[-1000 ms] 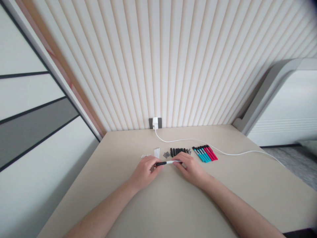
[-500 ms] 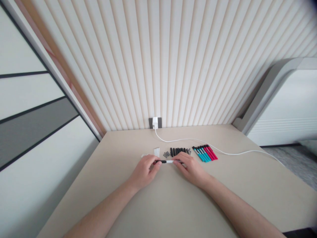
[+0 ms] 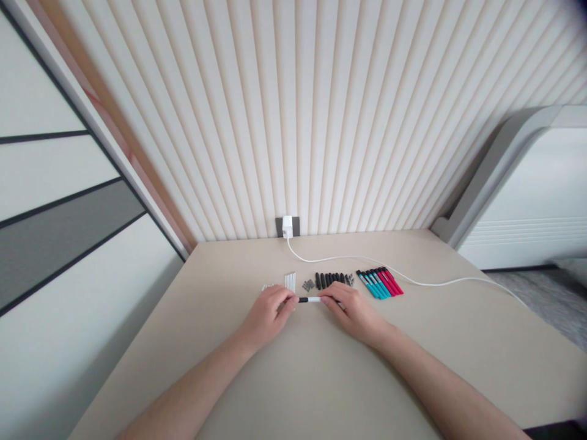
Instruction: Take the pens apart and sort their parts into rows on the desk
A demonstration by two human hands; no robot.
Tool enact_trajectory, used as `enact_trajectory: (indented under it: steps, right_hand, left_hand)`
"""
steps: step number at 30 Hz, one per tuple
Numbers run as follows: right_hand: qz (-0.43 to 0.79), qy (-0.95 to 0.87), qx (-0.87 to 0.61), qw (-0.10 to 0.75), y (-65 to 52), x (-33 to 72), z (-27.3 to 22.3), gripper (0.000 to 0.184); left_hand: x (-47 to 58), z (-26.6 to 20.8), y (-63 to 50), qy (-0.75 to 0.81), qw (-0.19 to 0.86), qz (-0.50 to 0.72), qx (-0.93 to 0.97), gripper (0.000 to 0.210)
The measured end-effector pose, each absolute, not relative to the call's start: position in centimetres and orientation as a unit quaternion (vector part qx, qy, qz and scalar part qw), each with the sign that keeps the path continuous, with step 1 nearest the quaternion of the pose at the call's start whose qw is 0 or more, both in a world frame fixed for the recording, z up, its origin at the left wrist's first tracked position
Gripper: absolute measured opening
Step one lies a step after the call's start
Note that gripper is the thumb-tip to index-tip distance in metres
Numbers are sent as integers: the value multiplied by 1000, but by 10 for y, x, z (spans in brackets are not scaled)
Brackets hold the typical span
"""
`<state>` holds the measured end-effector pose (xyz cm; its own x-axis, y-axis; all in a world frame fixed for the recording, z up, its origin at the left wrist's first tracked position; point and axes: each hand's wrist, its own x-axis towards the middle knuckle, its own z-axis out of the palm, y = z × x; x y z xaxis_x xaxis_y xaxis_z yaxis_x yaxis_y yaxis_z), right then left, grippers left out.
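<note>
Between my hands a slim black-and-white pen (image 3: 310, 300) lies level, just above or on the table. My left hand (image 3: 271, 311) pinches its black end, and my right hand (image 3: 349, 310) pinches the white part; both ends are hidden by fingers. Just beyond are white sticks (image 3: 290, 282), more white sticks (image 3: 268, 287) partly behind my left hand, small grey pieces (image 3: 308, 285), and a row of black caps or barrels (image 3: 328, 280) partly covered by my right hand. Several blue pens (image 3: 375, 285) and red pens (image 3: 392, 282) with black ends lie to the right.
A white charger (image 3: 287, 227) is plugged in at the ribbed wall (image 3: 284, 122). Its white cable (image 3: 426, 284) runs across the beige table (image 3: 293, 379) behind the pens and off to the right. A white and grey panel (image 3: 527, 189) stands at the right.
My left fingers have closed further over the pen's black end, so less of it shows. The right hand and the laid-out parts look unchanged.
</note>
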<state>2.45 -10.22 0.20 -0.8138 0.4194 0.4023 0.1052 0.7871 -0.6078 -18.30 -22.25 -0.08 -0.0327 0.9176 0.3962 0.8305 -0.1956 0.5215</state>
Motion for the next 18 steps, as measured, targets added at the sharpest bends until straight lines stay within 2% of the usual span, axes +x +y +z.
enact_trajectory:
  steps: [5,13,18]
  right_hand:
    - [283,-913,-159,247,-102,25,0,29]
    - [304,-902,-145,271,-102,25,2,24]
    - [304,-908,-163,238,-102,25,0,29]
  left_hand:
    - [-184,-4,-221,616,48,367,696,7]
    - [-183,-1,-223,628,62,347,693,17]
    - [-183,-3,-222,601,41,378,703,7]
